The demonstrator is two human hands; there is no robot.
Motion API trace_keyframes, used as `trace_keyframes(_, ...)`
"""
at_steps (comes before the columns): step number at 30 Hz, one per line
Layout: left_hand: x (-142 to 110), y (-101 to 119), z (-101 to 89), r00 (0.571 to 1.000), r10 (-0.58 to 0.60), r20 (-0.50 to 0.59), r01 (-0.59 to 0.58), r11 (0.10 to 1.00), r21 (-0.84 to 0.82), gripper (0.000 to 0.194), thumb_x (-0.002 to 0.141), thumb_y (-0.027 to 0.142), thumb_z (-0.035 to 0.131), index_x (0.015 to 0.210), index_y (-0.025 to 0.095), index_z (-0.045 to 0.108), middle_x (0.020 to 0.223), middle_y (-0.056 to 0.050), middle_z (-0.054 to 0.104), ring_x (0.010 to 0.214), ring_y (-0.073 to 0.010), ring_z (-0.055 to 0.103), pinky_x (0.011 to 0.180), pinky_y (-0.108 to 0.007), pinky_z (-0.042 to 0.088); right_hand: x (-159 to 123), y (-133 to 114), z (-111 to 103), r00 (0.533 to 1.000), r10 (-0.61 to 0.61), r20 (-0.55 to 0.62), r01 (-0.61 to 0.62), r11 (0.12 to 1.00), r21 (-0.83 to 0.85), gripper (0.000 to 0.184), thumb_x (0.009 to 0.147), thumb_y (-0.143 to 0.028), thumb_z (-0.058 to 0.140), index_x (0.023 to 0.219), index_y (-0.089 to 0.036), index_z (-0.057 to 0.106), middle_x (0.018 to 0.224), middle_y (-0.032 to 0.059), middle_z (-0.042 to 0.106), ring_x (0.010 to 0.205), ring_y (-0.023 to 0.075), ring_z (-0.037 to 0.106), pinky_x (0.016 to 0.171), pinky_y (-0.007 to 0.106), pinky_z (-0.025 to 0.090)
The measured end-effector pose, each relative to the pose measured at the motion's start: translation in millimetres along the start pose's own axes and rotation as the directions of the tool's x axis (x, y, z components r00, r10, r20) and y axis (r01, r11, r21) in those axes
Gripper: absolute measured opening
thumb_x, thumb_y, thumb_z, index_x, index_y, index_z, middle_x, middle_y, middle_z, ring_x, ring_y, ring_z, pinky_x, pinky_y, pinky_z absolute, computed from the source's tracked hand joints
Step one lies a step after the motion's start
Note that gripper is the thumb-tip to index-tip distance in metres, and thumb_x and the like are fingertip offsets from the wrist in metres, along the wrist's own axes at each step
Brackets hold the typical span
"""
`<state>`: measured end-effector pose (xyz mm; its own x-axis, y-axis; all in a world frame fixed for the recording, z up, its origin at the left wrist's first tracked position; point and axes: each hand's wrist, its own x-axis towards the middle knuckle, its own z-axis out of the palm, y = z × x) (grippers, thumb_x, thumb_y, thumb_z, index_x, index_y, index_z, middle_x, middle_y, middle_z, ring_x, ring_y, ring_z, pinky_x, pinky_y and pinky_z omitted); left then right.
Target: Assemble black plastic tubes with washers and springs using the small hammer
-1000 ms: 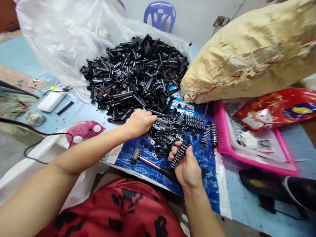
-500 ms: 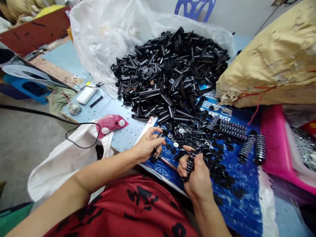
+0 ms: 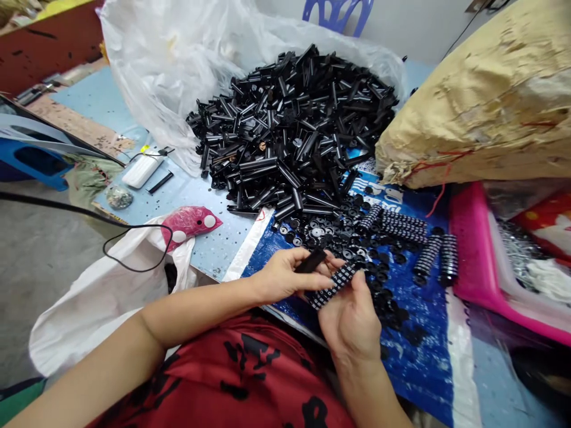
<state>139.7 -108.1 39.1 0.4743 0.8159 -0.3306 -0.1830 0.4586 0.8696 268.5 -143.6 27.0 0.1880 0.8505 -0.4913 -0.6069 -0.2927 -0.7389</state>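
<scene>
My left hand pinches a short black plastic tube between thumb and fingers, just above the blue sheet. My right hand grips a long stack of black-and-white washers, its upper end close to the tube. Loose black washers lie scattered on the sheet beyond both hands. Behind them rises a large heap of black tubes spilling out of a clear plastic bag. Finished washer stacks lie to the right.
A big tan sack lies at the right, a pink tray below it. A white bag, a black cable, a pink packet and a white device sit at the left. A blue chair stands behind.
My left hand drew back from the tube heap with one tube and brought it to the washer stack in my right hand. The camera swung left.
</scene>
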Motion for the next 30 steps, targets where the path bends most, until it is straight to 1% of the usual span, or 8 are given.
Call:
trace_keyframes(4,-1.6,-8.3,-0.3,1.000,0.020,0.014,-0.021,0.993,0.115,0.038,0.071,0.039,0.086,0.085,0.011,0.065,0.072,0.002,0.056,0.062,-0.0077,0.049,0.058,-0.021,0.038,-2.8,7.7,-6.3,0.994,-0.064,0.087,0.078,0.982,-0.170,0.076,0.087,-0.071,0.051,0.140,-0.016,0.049,0.149,0.0118,0.046,0.134,0.0149,0.055,0.114,0.034,0.052)
trace_keyframes(6,-6.0,-7.3,-3.8,0.999,-0.018,0.032,0.014,0.993,0.113,0.038,0.073,0.041,0.085,0.084,0.012,0.063,0.068,0.002,0.054,0.060,-0.0078,0.047,0.056,-0.022,0.035,-4.2,7.7,-21.5,0.958,-0.191,0.216,0.259,0.899,-0.353,0.088,0.085,-0.071,0.056,0.154,-0.019,0.037,0.156,0.0128,0.036,0.144,0.0171,0.047,0.116,0.033,0.051)
trace_keyframes(8,-11.4,-2.6,-6.9,0.997,-0.051,0.059,0.045,0.995,0.090,0.037,0.074,0.041,0.084,0.087,0.012,0.064,0.071,0.001,0.058,0.062,-0.0085,0.048,0.058,-0.022,0.037,-4.9,4.9,-39.4,0.831,-0.383,0.403,0.553,0.636,-0.538,0.108,0.075,-0.067,0.072,0.162,-0.024,0.022,0.163,0.0125,0.021,0.154,0.0212,0.034,0.120,0.036,0.048)
trace_keyframes(10,-15.9,2.7,-8.2,0.993,-0.071,0.094,0.064,0.995,0.076,0.037,0.074,0.041,0.084,0.089,0.012,0.065,0.077,-0.001,0.061,0.066,-0.0100,0.051,0.063,-0.024,0.040,-5.0,0.5,-53.1,0.607,-0.498,0.619,0.778,0.214,-0.591,0.121,0.066,-0.058,0.083,0.164,-0.027,0.017,0.165,0.0118,0.017,0.157,0.0235,0.027,0.123,0.039,0.045)
trace_keyframes(12,-18.1,5.9,-7.7,0.991,-0.082,0.110,0.072,0.993,0.094,0.040,0.074,0.045,0.084,0.088,0.013,0.065,0.076,-0.001,0.061,0.065,-0.0105,0.051,0.062,-0.024,0.040,-5.3,-4.0,-58.6,0.425,-0.500,0.755,0.838,-0.097,-0.536,0.118,0.068,-0.048,0.084,0.164,-0.026,0.018,0.160,0.0127,0.027,0.155,0.0224,0.032,0.124,0.040,0.045)
trace_keyframes(13,-18.2,6.2,-6.9,0.991,-0.085,0.105,0.073,0.991,0.116,0.042,0.075,0.049,0.082,0.086,0.013,0.064,0.072,0.000,0.059,0.062,-0.0100,0.050,0.059,-0.024,0.039,-5.9,-5.8,-58.5,0.380,-0.501,0.778,0.838,-0.171,-0.519,0.115,0.070,-0.046,0.083,0.164,-0.025,0.020,0.157,0.0132,0.034,0.152,0.0216,0.036,0.124,0.040,0.046)
trace_keyframes(19,-14.4,-3.0,1.4,0.993,0.040,-0.111,-0.024,0.989,0.146,0.065,0.094,0.074,0.042,0.091,0.012,0.063,0.067,-0.001,0.055,0.057,-0.0094,0.043,0.057,-0.025,0.036,-13.8,-6.1,-47.2,0.378,-0.535,0.756,0.819,-0.186,-0.542,0.114,0.070,-0.052,0.082,0.162,-0.021,0.024,0.149,0.0140,0.043,0.145,0.0226,0.044,0.120,0.042,0.049)
trace_keyframes(30,-18.9,-4.1,0.7,0.997,0.018,-0.071,-0.015,0.999,0.036,0.058,0.075,0.064,0.078,0.103,0.013,0.069,0.087,-0.004,0.066,0.079,-0.0133,0.058,0.074,-0.027,0.047,-13.6,2.1,-41.3,0.252,-0.524,0.814,0.756,-0.419,-0.503,0.111,0.074,-0.044,0.080,0.164,-0.017,0.020,0.152,0.0164,0.040,0.144,0.0227,0.046,0.114,0.036,0.053)
